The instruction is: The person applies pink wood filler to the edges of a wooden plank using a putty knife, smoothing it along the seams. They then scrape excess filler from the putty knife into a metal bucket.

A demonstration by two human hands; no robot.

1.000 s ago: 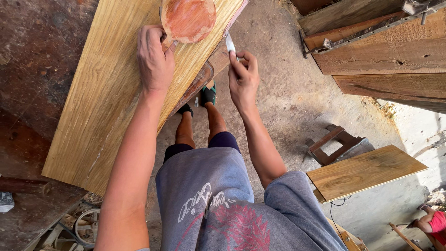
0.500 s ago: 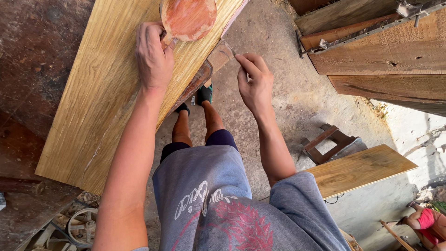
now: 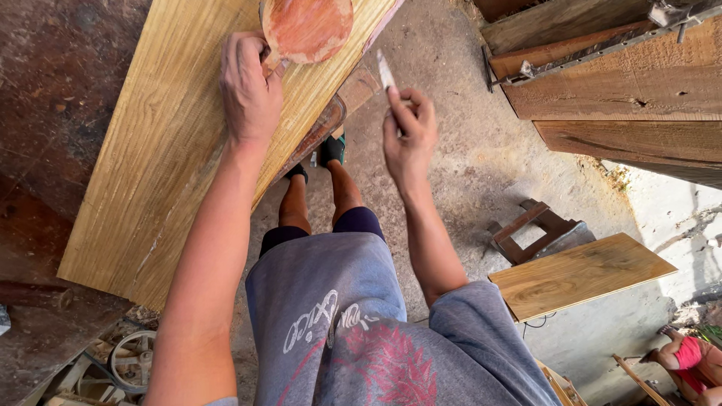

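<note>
A long yellowish wooden plank (image 3: 173, 143) lies on a dark reddish-brown bench. On its far end rests a round reddish wooden template (image 3: 307, 28) with a short handle. My left hand (image 3: 250, 90) presses down on that handle and on the plank. My right hand (image 3: 408, 135) hovers just right of the plank's edge, fingers closed around a short white marking stick (image 3: 386, 72) that points up and away. My legs and dark shoes (image 3: 331, 149) stand on the concrete floor below.
The dark bench top (image 3: 45, 113) lies to the left. Rough brown planks (image 3: 639, 83) are stacked at the upper right. A small wooden stool (image 3: 530, 229) and a plywood board (image 3: 583, 274) sit to the right. Another person (image 3: 688, 357) crouches at the bottom right corner. A wheel (image 3: 131, 361) lies under the bench.
My right hand moved away from the template's edge, dropped slightly right, then came back toward the plank with the white stick raised. My left hand stayed on the template.
</note>
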